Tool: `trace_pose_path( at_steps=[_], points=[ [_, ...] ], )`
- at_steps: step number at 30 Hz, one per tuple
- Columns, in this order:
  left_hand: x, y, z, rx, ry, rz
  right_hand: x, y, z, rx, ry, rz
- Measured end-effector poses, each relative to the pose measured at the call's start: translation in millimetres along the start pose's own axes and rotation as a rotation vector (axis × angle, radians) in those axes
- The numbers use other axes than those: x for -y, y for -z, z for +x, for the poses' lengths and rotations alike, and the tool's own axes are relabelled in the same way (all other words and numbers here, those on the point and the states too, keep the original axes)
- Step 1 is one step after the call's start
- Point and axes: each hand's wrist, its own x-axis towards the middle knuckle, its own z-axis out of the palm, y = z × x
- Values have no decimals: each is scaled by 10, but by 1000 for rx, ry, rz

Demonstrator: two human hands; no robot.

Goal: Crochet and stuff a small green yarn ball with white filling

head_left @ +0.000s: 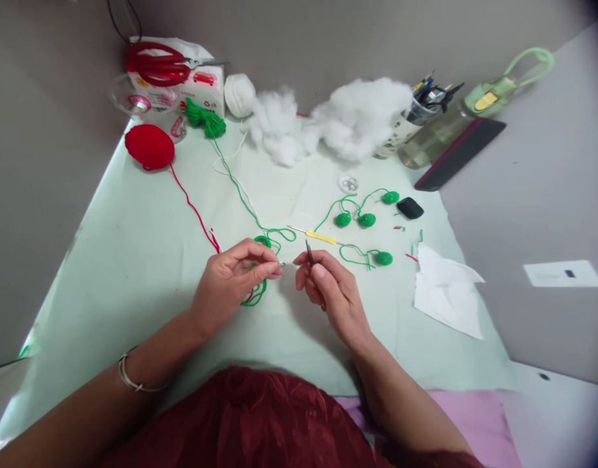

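Observation:
My left hand (235, 276) is closed in a pinch, thumb against fingers, on the end of some yarn; a small pale tip pokes out at the fingertips. Loops of green yarn (254, 300) hang below and behind that hand, with a bit of red among them. Facing it, my right hand (332, 286) grips small dark scissors (309, 252), their points upward. A thin pale strand appears to run between the two hands. Just beyond lies a crochet hook (321, 237) with a yellow handle. Red yarn (194, 208) trails to the left hand.
Farther back are a red yarn ball (150, 147), green skein (206, 119), white yarn ball (240, 95), and fluffy stuffing (360, 120). Several green crocheted balls (366, 220) sit right of centre, near a black case (410, 208), white paper (445, 292) and a bottle (440, 133).

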Motion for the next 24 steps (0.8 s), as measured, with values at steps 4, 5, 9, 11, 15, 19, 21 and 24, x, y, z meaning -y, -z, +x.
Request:
trace_pose_path(
  at_steps=[4, 5, 9, 11, 15, 19, 21, 24],
  points=[
    [-7, -12, 19, -89, -184, 44, 63, 2, -16, 165, -104, -6],
    [-10, -13, 24, -97, -211, 51, 76, -4, -18, 199, -127, -11],
    [-20, -8, 33, -90, -218, 55, 93, -43, -16, 287, -179, -16],
    [-18, -2, 32, -85, -221, 49, 82, -57, -14, 297, -197, -2],
    [-8, 15, 23, -72, -169, 90, 54, -65, -5, 265, -204, 26],
    [-5, 12, 9, -56, -155, 91, 48, -64, 6, 233, -198, 18],
    [-5, 1, 6, -41, -171, 75, 44, -64, 7, 206, -182, -7],
    [-6, -14, 8, -24, -172, 61, 32, -63, 4, 193, -170, -26]
  ],
)
